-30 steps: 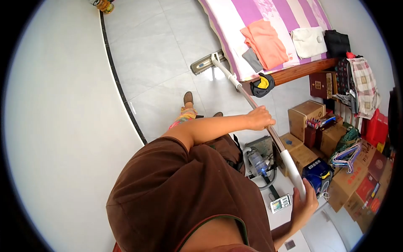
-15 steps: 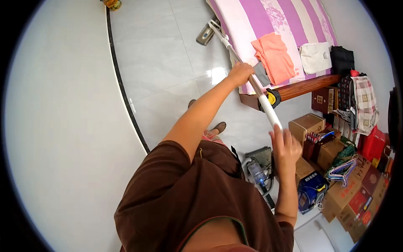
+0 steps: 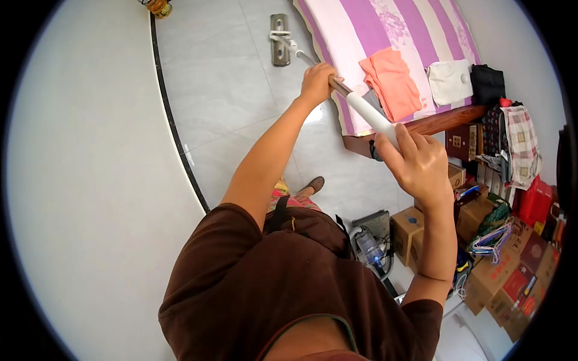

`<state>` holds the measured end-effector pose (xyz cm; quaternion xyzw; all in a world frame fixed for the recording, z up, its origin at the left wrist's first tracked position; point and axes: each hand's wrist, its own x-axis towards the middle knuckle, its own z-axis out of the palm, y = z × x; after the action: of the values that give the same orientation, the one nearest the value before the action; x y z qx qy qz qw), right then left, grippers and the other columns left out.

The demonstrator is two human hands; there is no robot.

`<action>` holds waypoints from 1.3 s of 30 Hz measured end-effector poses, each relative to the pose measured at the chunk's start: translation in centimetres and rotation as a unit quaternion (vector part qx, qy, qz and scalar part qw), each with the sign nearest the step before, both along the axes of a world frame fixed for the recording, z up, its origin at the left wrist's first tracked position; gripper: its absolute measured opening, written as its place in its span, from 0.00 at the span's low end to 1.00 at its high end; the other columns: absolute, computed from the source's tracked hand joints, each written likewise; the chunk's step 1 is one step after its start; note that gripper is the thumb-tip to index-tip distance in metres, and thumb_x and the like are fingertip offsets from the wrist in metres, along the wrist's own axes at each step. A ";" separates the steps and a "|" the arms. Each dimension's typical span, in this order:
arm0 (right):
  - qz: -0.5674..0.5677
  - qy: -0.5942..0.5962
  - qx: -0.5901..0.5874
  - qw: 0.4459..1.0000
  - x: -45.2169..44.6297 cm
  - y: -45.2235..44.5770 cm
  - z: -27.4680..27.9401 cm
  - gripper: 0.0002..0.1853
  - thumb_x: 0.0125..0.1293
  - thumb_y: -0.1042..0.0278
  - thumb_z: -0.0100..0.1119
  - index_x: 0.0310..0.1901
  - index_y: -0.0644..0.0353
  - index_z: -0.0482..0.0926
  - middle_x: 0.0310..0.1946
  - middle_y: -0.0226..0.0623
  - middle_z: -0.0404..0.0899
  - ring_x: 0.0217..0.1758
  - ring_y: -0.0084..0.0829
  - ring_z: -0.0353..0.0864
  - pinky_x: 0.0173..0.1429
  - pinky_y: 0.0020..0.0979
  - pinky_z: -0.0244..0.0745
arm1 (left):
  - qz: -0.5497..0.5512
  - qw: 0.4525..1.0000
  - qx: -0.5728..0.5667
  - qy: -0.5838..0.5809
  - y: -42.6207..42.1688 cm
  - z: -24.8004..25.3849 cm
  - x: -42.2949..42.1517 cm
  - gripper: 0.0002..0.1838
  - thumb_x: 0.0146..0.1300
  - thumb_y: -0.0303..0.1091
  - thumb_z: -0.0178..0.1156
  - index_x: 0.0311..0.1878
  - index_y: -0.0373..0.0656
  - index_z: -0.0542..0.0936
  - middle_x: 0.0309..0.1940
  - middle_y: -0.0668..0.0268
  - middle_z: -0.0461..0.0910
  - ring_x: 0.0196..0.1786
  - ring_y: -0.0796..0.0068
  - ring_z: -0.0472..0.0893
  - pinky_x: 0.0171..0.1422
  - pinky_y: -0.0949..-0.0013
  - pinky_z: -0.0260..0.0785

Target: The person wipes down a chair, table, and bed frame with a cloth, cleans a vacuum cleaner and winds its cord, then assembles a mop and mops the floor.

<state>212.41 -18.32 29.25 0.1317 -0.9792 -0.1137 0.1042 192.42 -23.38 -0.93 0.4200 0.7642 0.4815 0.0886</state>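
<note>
A flat mop (image 3: 366, 111) slants across the view, with a metal pole and a white grip at its near end. Its rectangular head (image 3: 280, 55) lies on the grey tiled floor, left of the bed. My left hand (image 3: 316, 85) is wrapped around the metal part of the pole, beside the bed's edge. Higher on the handle, my right hand (image 3: 416, 161) grasps the end of the white grip; part of that grip is hidden by the fingers.
The striped bed (image 3: 355, 24) holds folded clothes, including an orange garment (image 3: 392, 84). Cardboard boxes (image 3: 490, 274) and hangers (image 3: 490, 243) crowd the right side. A vacuum-like appliance (image 3: 368, 245) stands near my body. A white wall (image 3: 90, 180) runs along the left.
The mop head has moved left, away from the bed's side, and turned lengthwise. My left hand has shifted forward and left; my right hand has moved forward with the grip.
</note>
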 end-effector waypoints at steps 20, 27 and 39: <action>-0.288 -0.038 -0.231 0.929 16.3 -6.3 -1.3 0.11 0.56 0.72 0.65 0.42 0.55 0.80 0.34 0.35 0.81 0.26 0.35 0.81 0.28 0.34 0.75 | -0.207 0.970 -0.118 0.059 -10.7 -0.3 11.3 0.14 0.54 0.38 0.67 0.23 0.46 0.72 0.25 0.62 0.76 0.37 0.55 0.76 0.44 0.56 0.65; -0.537 -0.117 -0.197 0.812 22.7 -9.2 10.7 0.19 0.51 0.71 0.73 0.46 0.59 0.81 0.32 0.44 0.83 0.31 0.44 0.83 0.33 0.38 0.76 | -0.464 0.884 -0.027 0.046 -3.9 5.9 21.8 0.09 0.51 0.35 0.64 0.28 0.46 0.73 0.21 0.60 0.77 0.29 0.51 0.79 0.36 0.50 0.69; -0.571 -0.124 -0.146 0.798 21.4 -12.3 10.4 0.27 0.43 0.71 0.76 0.50 0.55 0.82 0.30 0.39 0.80 0.29 0.43 0.80 0.33 0.38 0.74 | -0.500 0.861 0.009 0.085 -0.5 6.1 22.1 0.07 0.53 0.34 0.63 0.28 0.50 0.74 0.22 0.68 0.77 0.31 0.63 0.79 0.45 0.60 0.63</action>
<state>233.84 -30.58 39.69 -0.4551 -0.8864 0.0086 -0.0841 214.51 -23.92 5.16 0.7861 0.4515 0.3414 0.2483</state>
